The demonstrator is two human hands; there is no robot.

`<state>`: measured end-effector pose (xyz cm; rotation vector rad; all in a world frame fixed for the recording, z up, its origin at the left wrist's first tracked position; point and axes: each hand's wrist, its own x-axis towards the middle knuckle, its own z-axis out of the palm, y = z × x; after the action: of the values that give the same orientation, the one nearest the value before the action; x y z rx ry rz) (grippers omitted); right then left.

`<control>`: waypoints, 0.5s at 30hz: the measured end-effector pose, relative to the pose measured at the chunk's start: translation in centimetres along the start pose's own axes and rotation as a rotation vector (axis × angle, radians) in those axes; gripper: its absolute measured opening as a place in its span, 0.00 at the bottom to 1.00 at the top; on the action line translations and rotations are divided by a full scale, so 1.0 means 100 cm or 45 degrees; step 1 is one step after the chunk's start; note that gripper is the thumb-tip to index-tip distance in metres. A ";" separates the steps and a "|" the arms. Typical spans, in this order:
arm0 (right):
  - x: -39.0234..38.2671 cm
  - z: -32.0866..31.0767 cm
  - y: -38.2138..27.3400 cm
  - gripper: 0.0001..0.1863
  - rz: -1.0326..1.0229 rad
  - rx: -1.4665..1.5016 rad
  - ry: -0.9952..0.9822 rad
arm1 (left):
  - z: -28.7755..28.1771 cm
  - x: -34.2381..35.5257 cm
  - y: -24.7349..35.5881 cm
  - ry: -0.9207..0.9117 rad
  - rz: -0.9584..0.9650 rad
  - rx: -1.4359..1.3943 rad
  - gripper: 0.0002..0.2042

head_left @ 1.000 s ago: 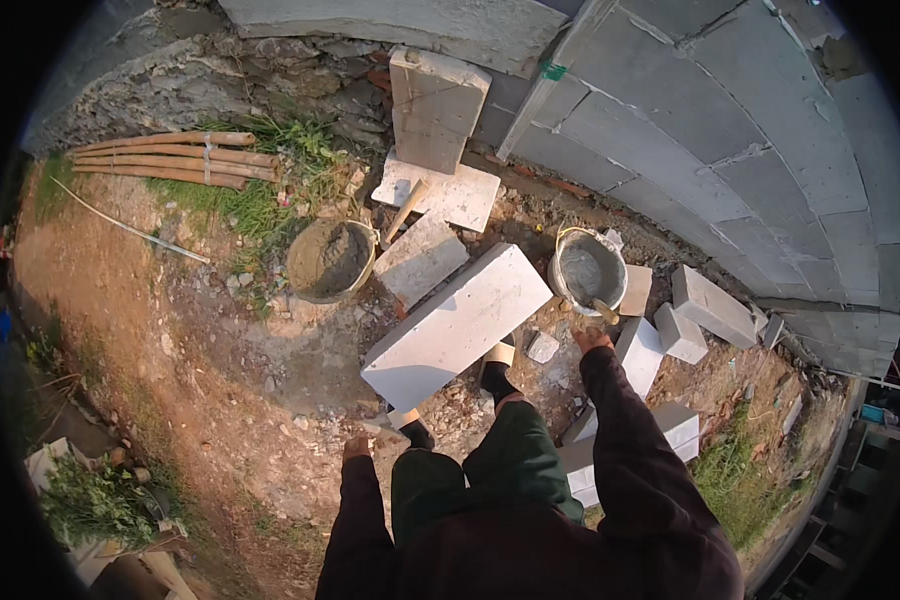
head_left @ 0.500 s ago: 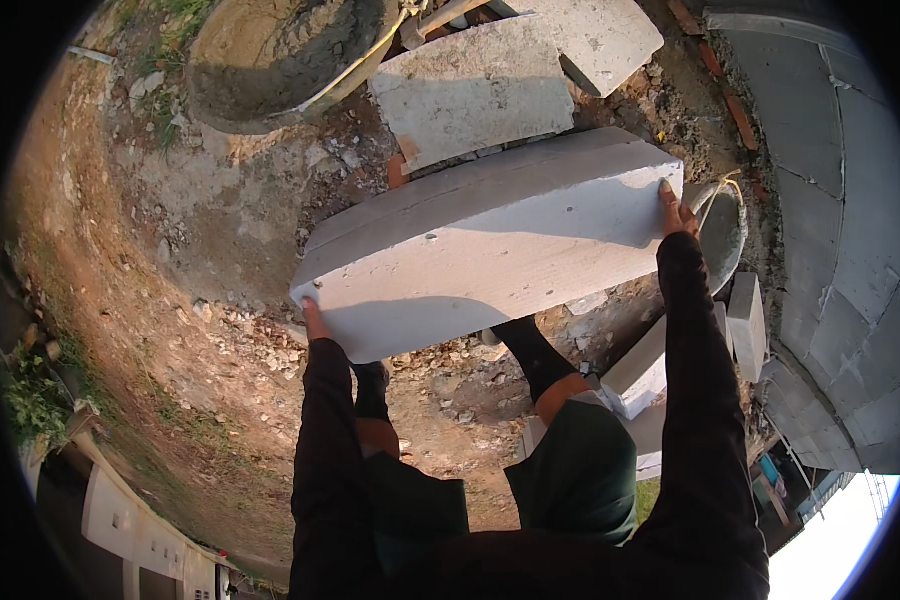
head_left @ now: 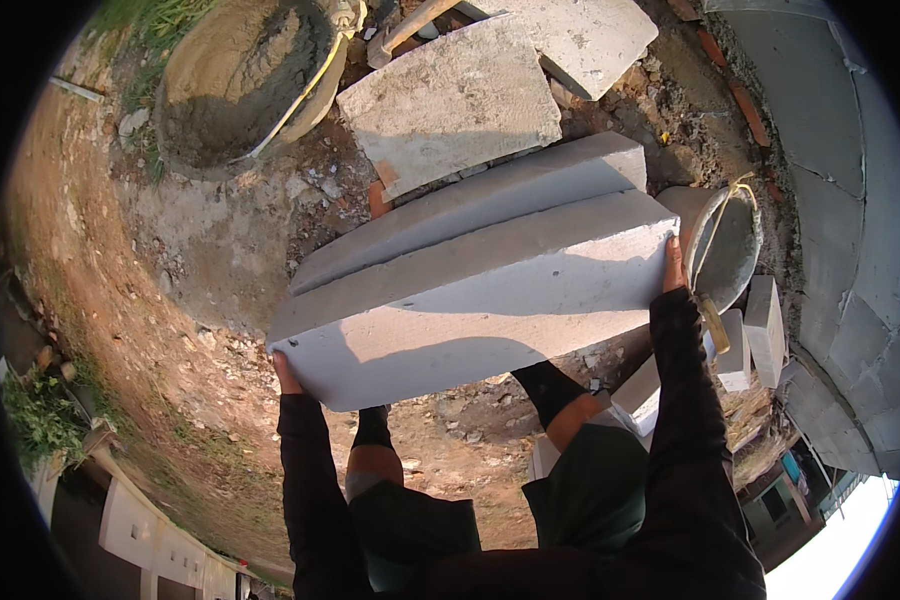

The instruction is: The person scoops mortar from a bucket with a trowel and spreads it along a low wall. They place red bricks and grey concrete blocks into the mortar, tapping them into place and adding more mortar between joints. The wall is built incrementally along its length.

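A long, pale grey aerated concrete block (head_left: 500, 300) is held between my two hands in front of my legs. My left hand (head_left: 287, 373) grips its left end, thumb against the near lower corner. At the other end my right hand (head_left: 674, 265) presses on the right edge; the remaining fingers of both hands are mostly hidden. A second block of the same kind (head_left: 470, 205) lies just beyond, roughly parallel, with a stepped gap showing between the two. Sun and shadow split the held block's near face.
Flat concrete slabs (head_left: 450, 105) lie beyond the blocks. A tub of mortar (head_left: 210, 90) stands far left, near a wooden handle (head_left: 420, 22). Right of my hand are a bucket (head_left: 735, 245), smaller block pieces (head_left: 765, 325) and a grey block wall (head_left: 810, 120). Rubble covers the ground.
The held block has come nearer to my body, opening a visible step between it and the block beyond. Both hands moved with it, still gripping its ends.
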<state>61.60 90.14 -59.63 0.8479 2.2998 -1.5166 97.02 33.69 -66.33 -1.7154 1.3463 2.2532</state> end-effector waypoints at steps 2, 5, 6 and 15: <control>0.010 -0.008 0.009 0.29 -0.017 0.087 -0.051 | 0.000 -0.043 0.020 0.070 -0.040 -0.103 0.40; 0.016 -0.023 0.028 0.28 -0.016 -0.158 -0.093 | -0.012 -0.114 0.071 0.397 -0.290 -0.546 0.45; 0.011 -0.026 0.038 0.26 0.013 -0.263 -0.124 | -0.011 -0.132 0.082 0.454 -0.069 -0.282 0.46; -0.217 -0.071 0.001 0.33 0.393 -0.334 -0.059 | -0.020 -0.325 0.287 -0.105 0.151 0.035 0.43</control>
<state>79.64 89.50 -45.67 1.0222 2.1505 -1.0681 98.07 29.44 -23.15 -1.5558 1.4911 2.3253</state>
